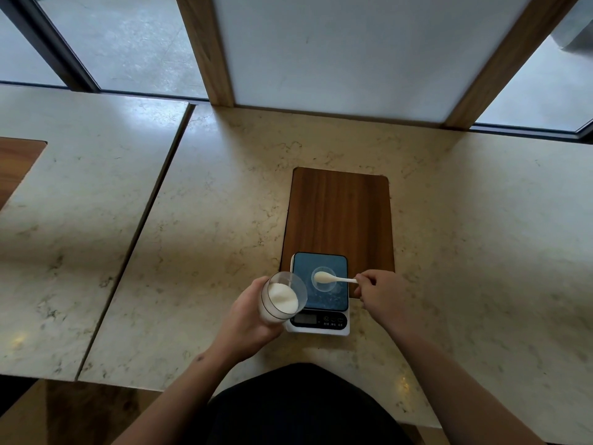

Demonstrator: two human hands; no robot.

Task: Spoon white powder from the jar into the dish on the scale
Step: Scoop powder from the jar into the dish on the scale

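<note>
Pinching spoon [333,278] handle, right fingers [364,282] closed, bowl over dish [323,279] (on scale [321,284]), left fingers wrapping jar [282,298]

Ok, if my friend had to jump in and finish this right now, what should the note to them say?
Left hand: holding the open jar of white powder, tilted, just left of the scale.
Right hand: pinching the handle of the white spoon; its bowl is over the clear dish on the scale's dark platform.
Done: the spoon has reached the dish with powder on it.
Left: tip it in, then keep scooping as needed. The display is too small to read.
</note>
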